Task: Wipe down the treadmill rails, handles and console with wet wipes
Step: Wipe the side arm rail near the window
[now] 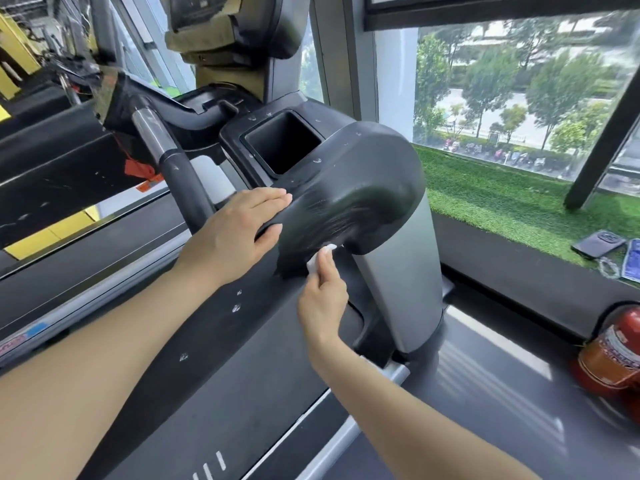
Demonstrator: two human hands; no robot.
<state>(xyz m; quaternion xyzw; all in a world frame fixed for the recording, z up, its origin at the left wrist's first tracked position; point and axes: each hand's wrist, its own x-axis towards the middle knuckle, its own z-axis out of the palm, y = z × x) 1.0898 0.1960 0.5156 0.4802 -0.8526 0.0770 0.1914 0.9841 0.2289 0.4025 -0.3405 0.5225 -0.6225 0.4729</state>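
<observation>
Head view: the near edge of the console wing is being wiped with a wet wipe.

The right hand (322, 299) is seen nearest, its fingers closed in a pinch on a small white folded wipe (320, 258), which is pressed up against the lower rim of the black moulded console wing (363, 188). The wing lies above and just beyond the fingertips; its long axis runs from near-left to far-right, so the unwiped run is judged to lie rightward. The left hand (239, 230) is laid flat on the wing's left edge, fingers straight and together, thumb tucked beneath. The plastic is matt, rounded, streaked wet. Farther off, a square cup well (284, 143), a chrome-and-black handle (162, 143) and a grey upright (398, 271) are noted.
</observation>
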